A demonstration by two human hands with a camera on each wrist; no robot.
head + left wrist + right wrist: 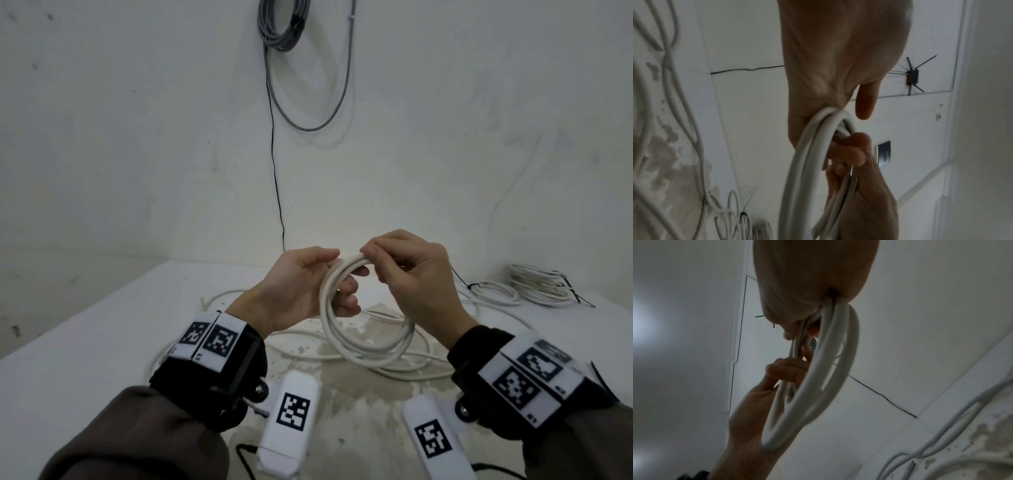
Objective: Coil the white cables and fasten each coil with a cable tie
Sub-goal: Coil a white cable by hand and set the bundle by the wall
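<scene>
From the head view, a coil [363, 329] of white cable is held above the counter [85, 342]: the left hand [301, 291] is curled through its loops, and the top is pinched by the right hand [411, 274]. Loose cable [404, 371] is spread beneath, so winding is judged unfinished. Two tied coils [537, 284] are seen far right, apparently done.

In the left wrist view, the loops [807, 162] are gripped by curled fingers [851, 146].

In the right wrist view, the coil [818, 386] is clasped from above; no tie is seen on it.
</scene>
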